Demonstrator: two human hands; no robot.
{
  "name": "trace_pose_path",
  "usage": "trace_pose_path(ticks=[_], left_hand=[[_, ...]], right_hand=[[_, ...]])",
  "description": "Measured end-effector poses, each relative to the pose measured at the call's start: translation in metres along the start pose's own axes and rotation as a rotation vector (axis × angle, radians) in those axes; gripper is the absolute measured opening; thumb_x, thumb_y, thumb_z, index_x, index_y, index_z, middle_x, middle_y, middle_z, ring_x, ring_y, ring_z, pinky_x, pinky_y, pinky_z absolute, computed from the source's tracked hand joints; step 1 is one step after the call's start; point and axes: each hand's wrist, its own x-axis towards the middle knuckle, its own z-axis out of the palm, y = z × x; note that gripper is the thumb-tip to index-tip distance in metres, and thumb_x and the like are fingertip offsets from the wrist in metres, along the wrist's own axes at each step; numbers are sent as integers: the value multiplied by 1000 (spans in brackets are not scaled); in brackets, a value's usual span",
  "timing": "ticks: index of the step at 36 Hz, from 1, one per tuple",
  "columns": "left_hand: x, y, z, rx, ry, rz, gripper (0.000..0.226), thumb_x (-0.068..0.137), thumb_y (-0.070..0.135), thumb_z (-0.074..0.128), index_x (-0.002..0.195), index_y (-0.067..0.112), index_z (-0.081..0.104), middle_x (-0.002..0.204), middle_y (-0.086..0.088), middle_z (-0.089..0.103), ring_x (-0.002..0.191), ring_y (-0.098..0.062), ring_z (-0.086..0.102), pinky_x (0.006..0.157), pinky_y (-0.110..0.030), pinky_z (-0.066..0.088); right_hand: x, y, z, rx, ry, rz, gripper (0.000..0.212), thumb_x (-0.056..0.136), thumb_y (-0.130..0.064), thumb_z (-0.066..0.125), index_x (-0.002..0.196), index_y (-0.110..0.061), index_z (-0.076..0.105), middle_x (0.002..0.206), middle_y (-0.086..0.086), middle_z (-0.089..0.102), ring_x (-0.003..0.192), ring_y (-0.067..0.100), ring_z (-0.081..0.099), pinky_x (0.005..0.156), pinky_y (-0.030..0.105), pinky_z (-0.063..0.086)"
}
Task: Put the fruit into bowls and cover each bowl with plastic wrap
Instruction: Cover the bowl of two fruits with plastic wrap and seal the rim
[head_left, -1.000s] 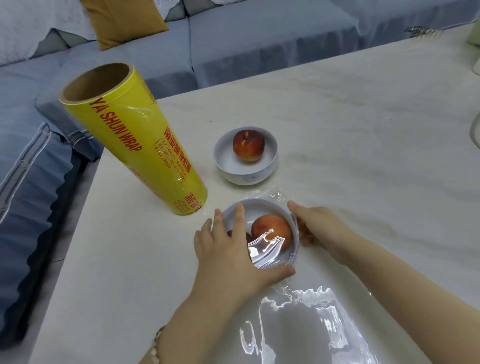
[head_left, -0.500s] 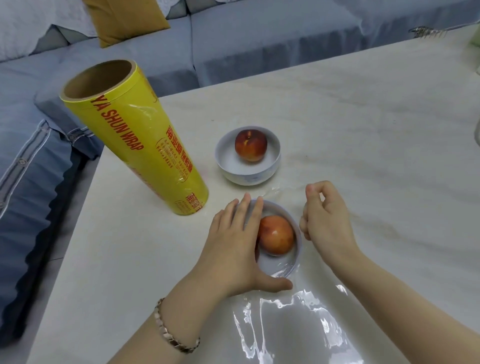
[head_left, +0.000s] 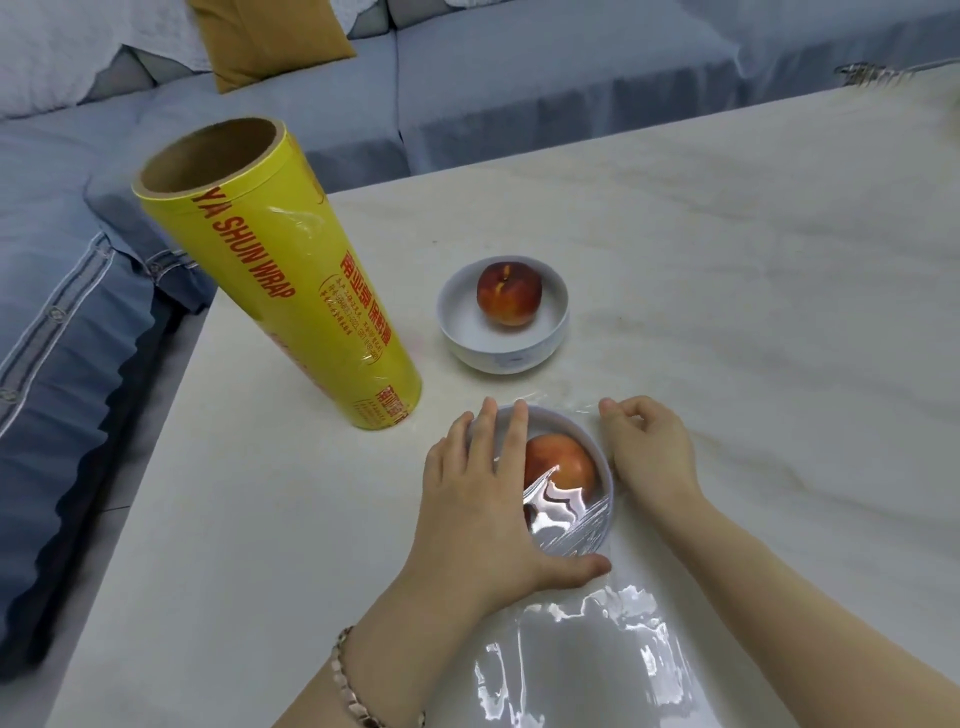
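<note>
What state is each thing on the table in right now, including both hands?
Near bowl: holds the near peach, film over its top.
Film: stretched across the near bowl, excess trailing toward the person.
Far bowl: uncovered, holds the far peach.
Roll: standing on end.
Left hand: flat, pressing film onto the near bowl.
Right hand: curled, pinching film beside the near bowl.
</note>
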Motion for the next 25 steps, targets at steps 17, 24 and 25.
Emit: trace_pose_path(ticks=[17,24,25], left_hand=[[-7,-11,-23,27,-176,55,137,46,80,67,142,40,-24,151,7,-34,141,-26,-28,115,-47,-7],[7,-22,-21,34,-183,232,135,50,72,73,144,40,-19,157,7,-19,144,-23,-18,118,-40,-3],[6,-22,-19,29,-164,225,134,51,71,73,145,38,-18,157,6,-17,144,-23,-13,118,-38,-1]], right_hand=[[-25,-18,-18,342,-496,185,23,93,-20,50,72,-12,47,68,9,48,59,19,45,55,27,39],[-34,-24,-15,260,-217,10,24,94,-21,47,71,-15,46,59,0,51,54,13,45,63,29,38],[-35,-27,-16,294,-215,31,24,95,-21,46,72,-16,44,57,-1,49,50,13,43,60,28,37]])
